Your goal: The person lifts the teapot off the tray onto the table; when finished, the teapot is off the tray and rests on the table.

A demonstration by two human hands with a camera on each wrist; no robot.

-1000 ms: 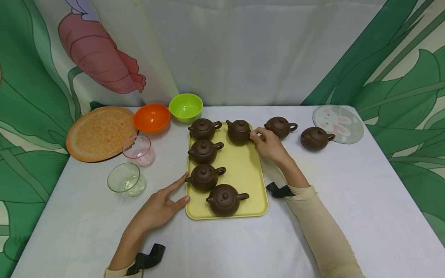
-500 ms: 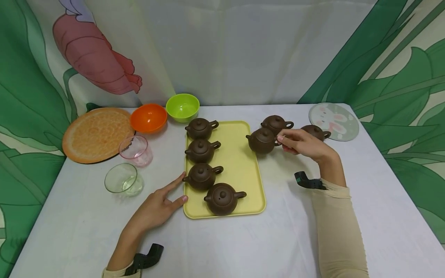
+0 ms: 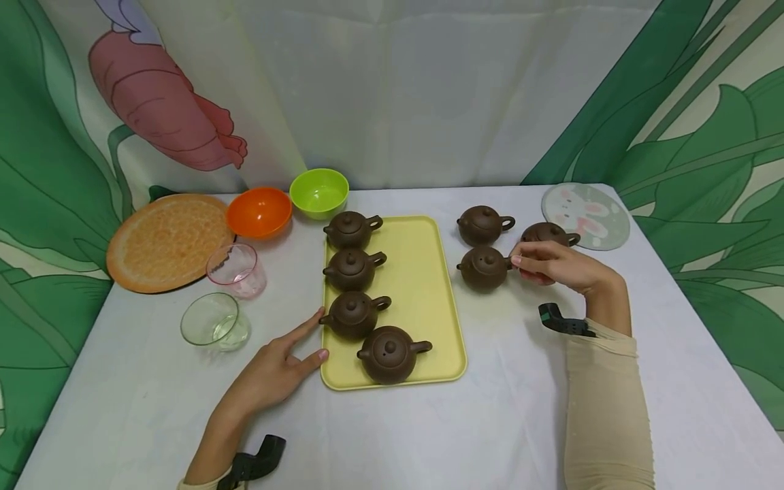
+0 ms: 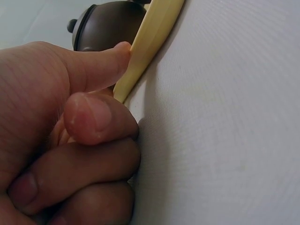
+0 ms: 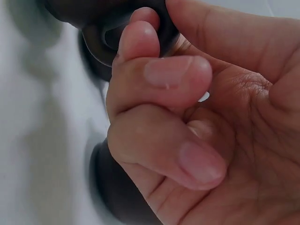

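Observation:
In the head view my right hand pinches the handle of a dark brown teapot, just right of the yellow tray. Whether that teapot touches the cloth, I cannot tell. The right wrist view shows the thumb and fingers of the right hand at the looped handle. My left hand touches the tray's left edge with extended index finger and thumb; its other fingers are curled in the left wrist view. On the tray, three teapots line the left side, and a larger teapot sits at the front.
Behind the held teapot stand a teapot and another teapot, beside a round rabbit-print mat. At left are a round tan board, an orange bowl, a green bowl, a pink glass and a clear glass.
My right hand has carried the teapot from the tray's back right off to the right, then slightly toward me. The left hand has stayed at the tray's edge.

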